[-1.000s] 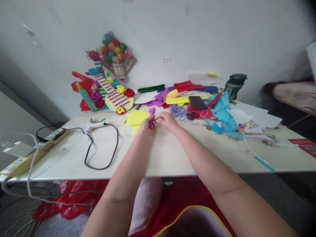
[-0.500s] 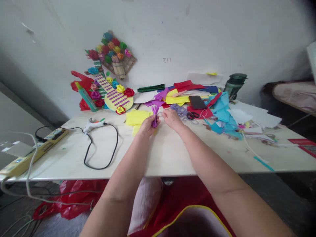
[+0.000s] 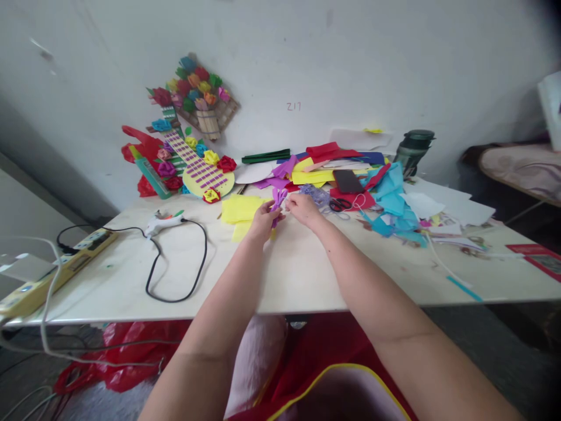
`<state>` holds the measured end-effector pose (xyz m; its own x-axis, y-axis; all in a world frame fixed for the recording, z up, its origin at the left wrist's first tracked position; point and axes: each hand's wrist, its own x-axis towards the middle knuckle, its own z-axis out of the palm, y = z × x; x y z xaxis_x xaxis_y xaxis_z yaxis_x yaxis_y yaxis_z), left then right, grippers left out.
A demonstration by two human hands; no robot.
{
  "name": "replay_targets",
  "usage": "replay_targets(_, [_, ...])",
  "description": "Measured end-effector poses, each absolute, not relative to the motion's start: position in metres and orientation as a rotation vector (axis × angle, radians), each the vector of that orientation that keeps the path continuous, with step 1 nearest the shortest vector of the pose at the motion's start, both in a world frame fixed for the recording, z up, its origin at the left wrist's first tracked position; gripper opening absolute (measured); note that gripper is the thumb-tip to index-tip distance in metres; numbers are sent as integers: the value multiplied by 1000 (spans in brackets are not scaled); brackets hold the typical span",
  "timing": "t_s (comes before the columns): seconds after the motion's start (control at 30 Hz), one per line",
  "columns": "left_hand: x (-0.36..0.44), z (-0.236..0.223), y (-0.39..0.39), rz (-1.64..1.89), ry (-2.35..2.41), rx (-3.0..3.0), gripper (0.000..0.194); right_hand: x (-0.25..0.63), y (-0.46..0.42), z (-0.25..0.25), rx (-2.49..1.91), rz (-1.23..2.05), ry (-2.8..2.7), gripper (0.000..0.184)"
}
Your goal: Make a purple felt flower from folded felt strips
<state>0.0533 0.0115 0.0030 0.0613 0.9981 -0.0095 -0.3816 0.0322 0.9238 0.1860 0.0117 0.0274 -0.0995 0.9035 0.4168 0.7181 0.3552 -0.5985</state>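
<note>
My left hand point(image 3: 263, 221) is closed around the pinched middle of a gathered purple crepe paper piece point(image 3: 279, 197), whose folds fan out above the fingers. Close by on the right, my right hand point(image 3: 303, 209) is curled in a pinch on a thin lavender yarn strand, mostly hidden by the fingers. Behind that hand lies a loose tangle of lavender yarn point(image 3: 316, 193). Black scissors point(image 3: 340, 204) rest just right of it. Yellow crepe paper point(image 3: 236, 209) lies flat beside and partly behind my left hand.
A glue gun point(image 3: 164, 222) with a looped black cord and a power strip point(image 3: 65, 272) occupy the left side. Paper-flower crafts, including a guitar shape point(image 3: 208, 178), stand at the wall. Coloured paper, a phone point(image 3: 348, 181), blue crepe paper point(image 3: 392, 196) and a bottle point(image 3: 413, 153) fill the back right.
The purple paper now leans to the right, and its folded top has turned. My hands are slightly closer together. The whole view has shifted a little.
</note>
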Motion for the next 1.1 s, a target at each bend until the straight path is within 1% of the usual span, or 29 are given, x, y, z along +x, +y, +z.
replay_targets(0.07, [54, 1, 11, 1345, 933, 1016, 55, 186, 13, 26, -1349, 425, -1816, 21])
replay_targets(0.1, [54, 1, 11, 1344, 947, 1073, 61, 186, 14, 26, -1319, 480, -1787, 21])
replay_targets(0.13, [54, 0, 11, 1329, 960, 1132, 63, 186, 15, 25, -1293, 530, -1758, 21])
replay_targets(0.2, [54, -1, 12, 1281, 1006, 1225, 55, 185, 17, 24, -1254, 606, -1705, 21])
replay_targets(0.33, [54, -4, 13, 1239, 1110, 1329, 30, 187, 19, 21, -1220, 690, -1641, 20])
replay_targets(0.47, [54, -5, 14, 1211, 1139, 1500, 20, 190, 20, 20, -1257, 693, -1637, 19])
replay_targets(0.77, [54, -6, 14, 957, 1454, 1776, 27, 190, 14, 26, -1317, 603, -1734, 17])
replay_targets(0.93, [54, -5, 12, 902, 1483, 1883, 34, 191, 12, 31, -1282, 520, -1755, 19])
replay_targets(1.1, [54, -3, 11, 898, 1469, 1908, 31, 200, 15, 32, -1382, 374, -1754, 21])
